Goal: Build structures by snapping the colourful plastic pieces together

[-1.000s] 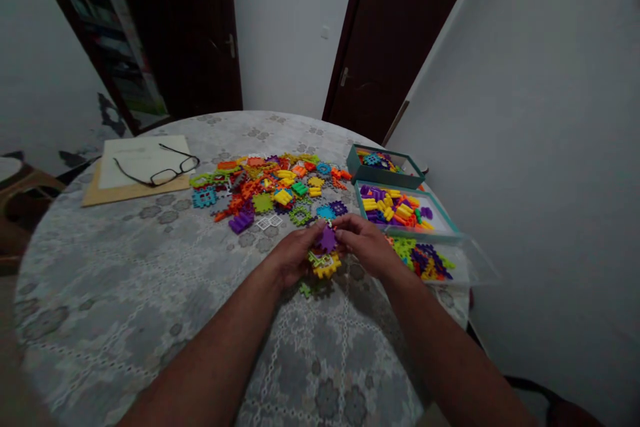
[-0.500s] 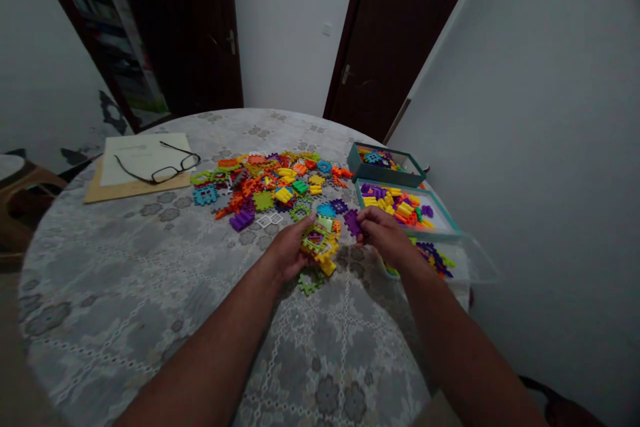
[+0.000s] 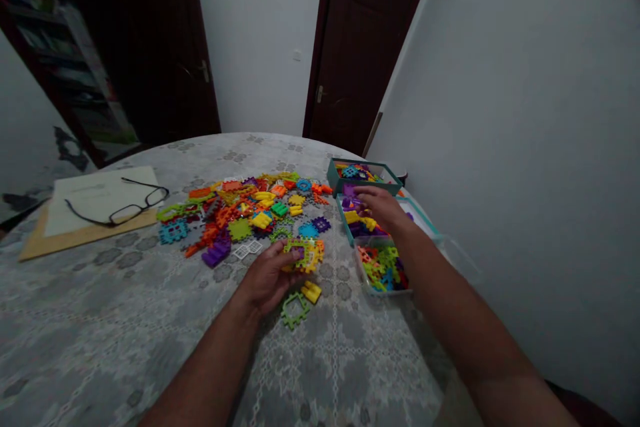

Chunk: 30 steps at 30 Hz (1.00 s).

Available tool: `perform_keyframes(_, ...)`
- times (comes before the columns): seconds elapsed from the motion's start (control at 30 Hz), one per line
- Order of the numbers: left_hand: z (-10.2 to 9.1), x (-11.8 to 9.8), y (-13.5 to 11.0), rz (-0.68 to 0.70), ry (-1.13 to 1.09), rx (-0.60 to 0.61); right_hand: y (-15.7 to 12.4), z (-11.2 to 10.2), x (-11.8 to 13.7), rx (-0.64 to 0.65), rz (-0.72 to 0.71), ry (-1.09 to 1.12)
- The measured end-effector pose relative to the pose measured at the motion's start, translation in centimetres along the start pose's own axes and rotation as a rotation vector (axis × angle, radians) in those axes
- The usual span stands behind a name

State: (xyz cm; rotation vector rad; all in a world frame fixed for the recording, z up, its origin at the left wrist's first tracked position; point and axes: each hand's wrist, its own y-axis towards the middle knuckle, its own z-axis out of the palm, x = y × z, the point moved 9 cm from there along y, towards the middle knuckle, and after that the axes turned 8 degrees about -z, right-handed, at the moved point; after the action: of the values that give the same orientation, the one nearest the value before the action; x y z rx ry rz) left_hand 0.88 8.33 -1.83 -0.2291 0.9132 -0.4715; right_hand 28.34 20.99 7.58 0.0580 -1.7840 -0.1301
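My left hand (image 3: 270, 278) is closed around a small joined block of building pieces (image 3: 303, 255), yellow with a light-green frame face and a bit of purple inside. Just below it on the cloth lie a green open-frame piece (image 3: 295, 310) and a yellow double-tube piece (image 3: 311, 291). My right hand (image 3: 379, 205) is over the teal-edged box tray (image 3: 425, 215), fingers pinched at a purple square piece (image 3: 349, 191). Yellow and purple pieces (image 3: 356, 219) lie in the tray under that hand; my right forearm hides part of it.
A heap of mixed pieces (image 3: 240, 211) spreads across the mid-table. Behind the tray stands a teal box (image 3: 336, 181) of pieces; nearer is a clear tub (image 3: 385, 293) of pieces. Eyeglasses (image 3: 127, 213) rest on papers (image 3: 75, 197) at left. A wall (image 3: 525, 147) stands at right.
My right hand has moved away from the left one, forward over the tray, with the purple square piece. The yellow double-tube piece now lies on the cloth. The view has tilted up.
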Motion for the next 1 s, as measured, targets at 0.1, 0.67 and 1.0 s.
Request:
perform_keyframes(0.1,-0.2,-0.4,0.0,0.039,-0.034,-0.044,3.4,-2.8,0.9,-0.225,-0.068,0.036)
perform_keyframes(0.67,0.4,-0.9,-0.4,0.11,-0.069,-0.008,-10.2,9.9,0.6,0.321,-0.105,-0.091)
perform_keyframes(1.0,0.5,-0.2,-0.2,0.073,-0.052,0.049,-14.0,12.3,-1.8,0.191,-0.096,0.101)
